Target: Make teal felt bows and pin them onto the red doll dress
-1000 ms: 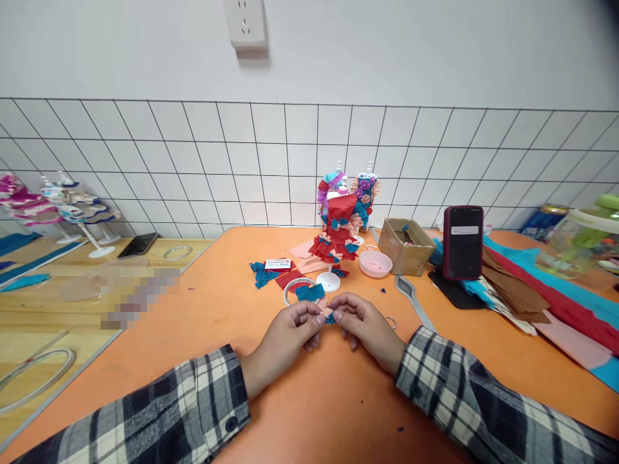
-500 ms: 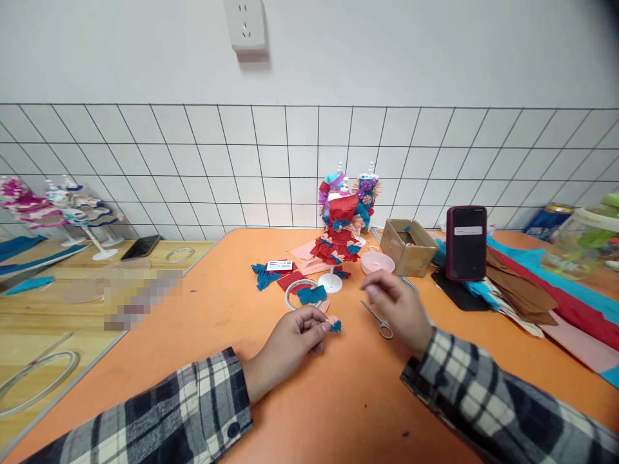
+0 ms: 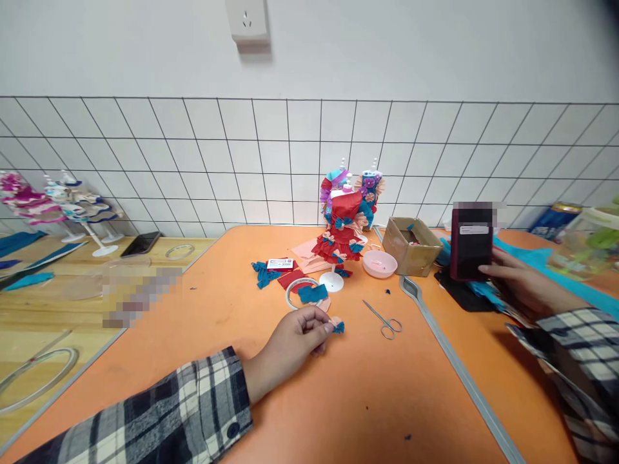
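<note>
Between the thumb and fingertips of my left hand (image 3: 300, 335) I hold a small blue and pink crepe-paper bow (image 3: 339, 327), just above the orange table. My right hand (image 3: 529, 287) is at the lower right edge of a dark red phone (image 3: 471, 248), thumb over its front and the other fingers partly hidden behind it. Small scissors (image 3: 384, 320) lie between my hands. Beyond the left hand are a roll of tape (image 3: 291, 298) and a blue paper piece (image 3: 313, 294). A mini dress form in a red ruffled dress (image 3: 338, 222) with blue and pink bows stands behind them.
A cardboard box (image 3: 413, 248) and a pink bowl (image 3: 380, 264) stand right of the dress form. Red-and-white small box (image 3: 280, 265) and paper scraps lie left. A grey strip (image 3: 454, 357) crosses the table. More dress forms (image 3: 82, 203) and a black phone (image 3: 140, 243) are far left.
My right hand has moved from above the scissors to the right, onto the dark red phone. My left hand stays in place with the bow.
</note>
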`<state>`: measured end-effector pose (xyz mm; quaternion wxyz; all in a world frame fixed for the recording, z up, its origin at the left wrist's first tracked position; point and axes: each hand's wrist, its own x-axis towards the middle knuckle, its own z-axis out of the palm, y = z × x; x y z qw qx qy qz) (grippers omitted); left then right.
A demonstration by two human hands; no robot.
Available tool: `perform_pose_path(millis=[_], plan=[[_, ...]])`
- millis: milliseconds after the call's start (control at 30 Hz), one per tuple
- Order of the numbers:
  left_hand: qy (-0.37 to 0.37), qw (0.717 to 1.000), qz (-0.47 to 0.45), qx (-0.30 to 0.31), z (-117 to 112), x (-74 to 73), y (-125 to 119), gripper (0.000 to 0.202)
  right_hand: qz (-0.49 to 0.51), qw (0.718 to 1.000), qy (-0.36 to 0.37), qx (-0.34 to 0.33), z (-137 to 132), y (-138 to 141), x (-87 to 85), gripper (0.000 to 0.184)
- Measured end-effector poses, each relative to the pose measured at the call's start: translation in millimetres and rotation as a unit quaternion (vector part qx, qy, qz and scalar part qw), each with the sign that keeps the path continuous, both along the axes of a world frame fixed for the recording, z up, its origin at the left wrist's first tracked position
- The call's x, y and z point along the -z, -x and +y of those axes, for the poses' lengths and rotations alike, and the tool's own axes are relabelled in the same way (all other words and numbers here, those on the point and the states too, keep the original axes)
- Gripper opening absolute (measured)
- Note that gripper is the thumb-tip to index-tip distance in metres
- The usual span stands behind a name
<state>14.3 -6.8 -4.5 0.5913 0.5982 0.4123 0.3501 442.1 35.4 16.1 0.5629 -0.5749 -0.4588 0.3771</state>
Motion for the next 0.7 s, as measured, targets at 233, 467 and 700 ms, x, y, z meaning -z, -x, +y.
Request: perform_pose_path(millis=[233,467,700], plan=[[0.007,1.0,-0.004,-0.003,-0.1,0.5,0.3,0.035,-0.013,0.999,0.029,-0.029,7.1,-5.9,7.7,0.05],[0.008,1.0,0.001,0.003,1.1,1.3,0.9,0.034,-0.052,0.998,0.019,0.003,9.5,-8.5,13.5,0.047],[0.007,1.0,0.003,0.004,0.1,1.1,0.8,0.036,-0.073,0.997,0.023,-0.012,15.8,-22.8,21.7,0.05]])
